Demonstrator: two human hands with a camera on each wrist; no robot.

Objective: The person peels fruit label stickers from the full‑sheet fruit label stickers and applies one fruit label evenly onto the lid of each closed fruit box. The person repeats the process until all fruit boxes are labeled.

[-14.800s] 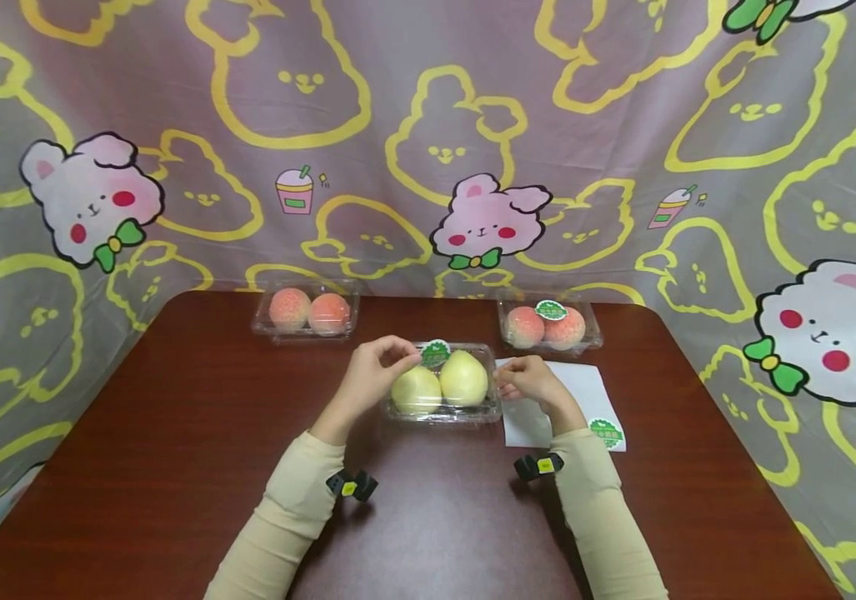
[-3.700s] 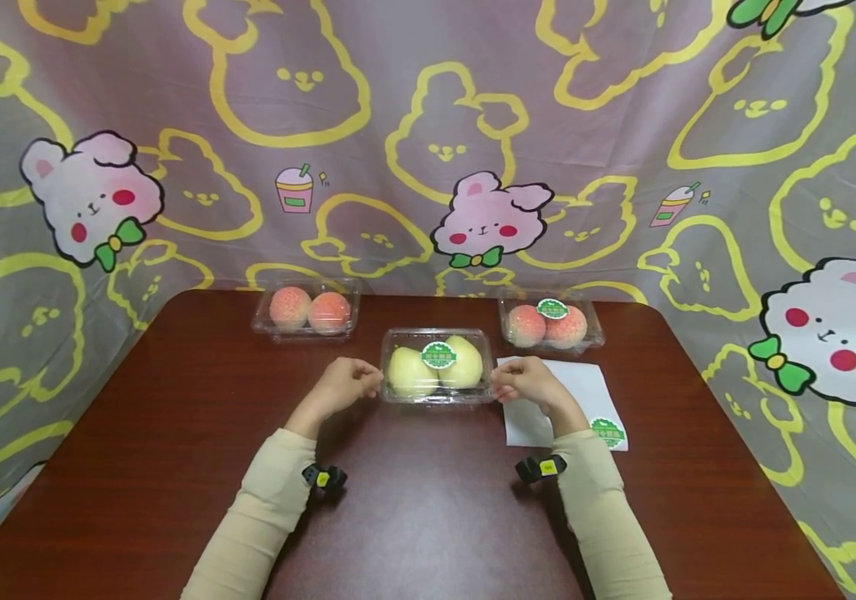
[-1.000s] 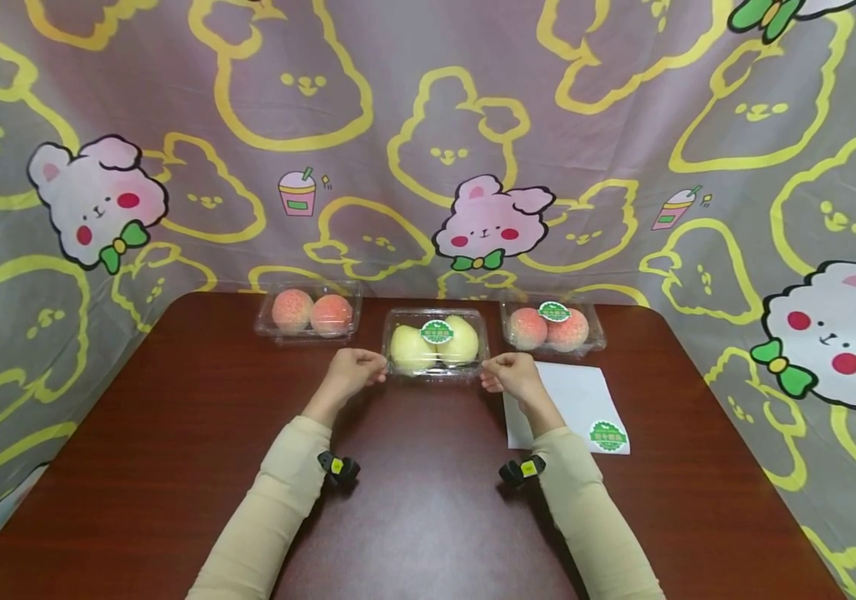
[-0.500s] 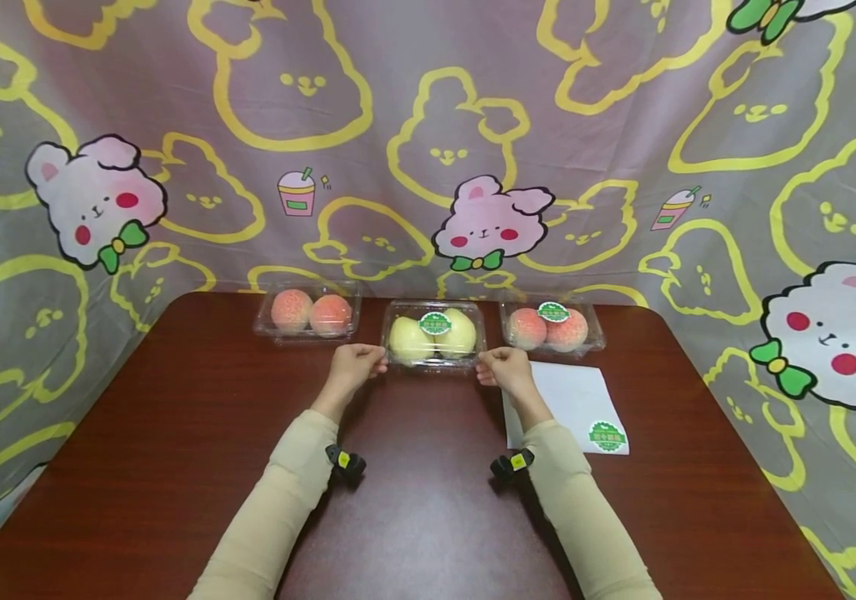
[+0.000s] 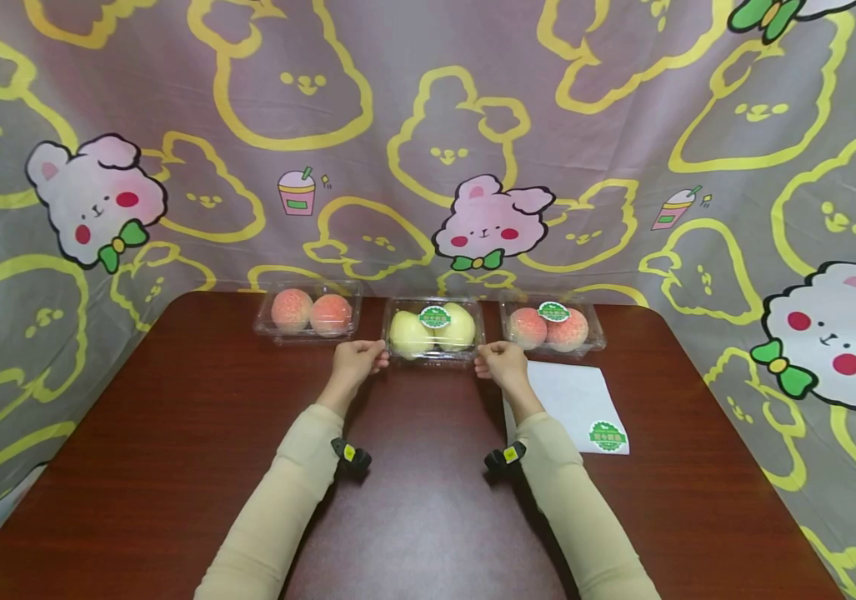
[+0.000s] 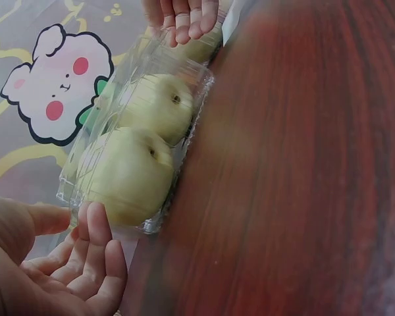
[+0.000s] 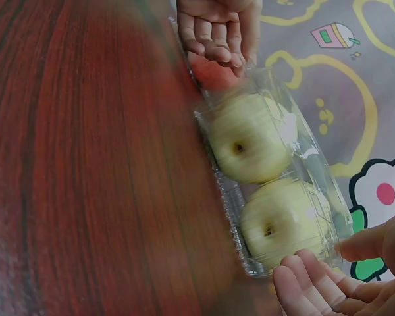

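A clear plastic clamshell box (image 5: 435,357) holds two pale yellow-green pears (image 5: 456,327). It stands at the back of the table, with a round green-and-white sticker (image 5: 435,317) on its closed lid. My left hand (image 5: 357,365) pinches the box's left end near the front corner, and my right hand (image 5: 504,367) does the same at the right end. From the left wrist, the thumb and fingertips (image 6: 95,224) show at the plastic beside the nearer pear (image 6: 128,174). In the right wrist view, the fingers (image 7: 303,280) curl under the box's near end.
Left of the pears stands a clear box of two peaches (image 5: 311,312) without a sticker. Another peach box (image 5: 552,323), stickered, stands on the right. A white sheet (image 5: 570,400) bearing one green sticker (image 5: 608,436) lies behind my right forearm. A patterned curtain (image 5: 428,150) hangs behind the table (image 5: 172,450).
Earlier the left hand was at the sticker on the pear box's lid. Since then both hands have gripped the box's ends and slid it back into line between the peach boxes.
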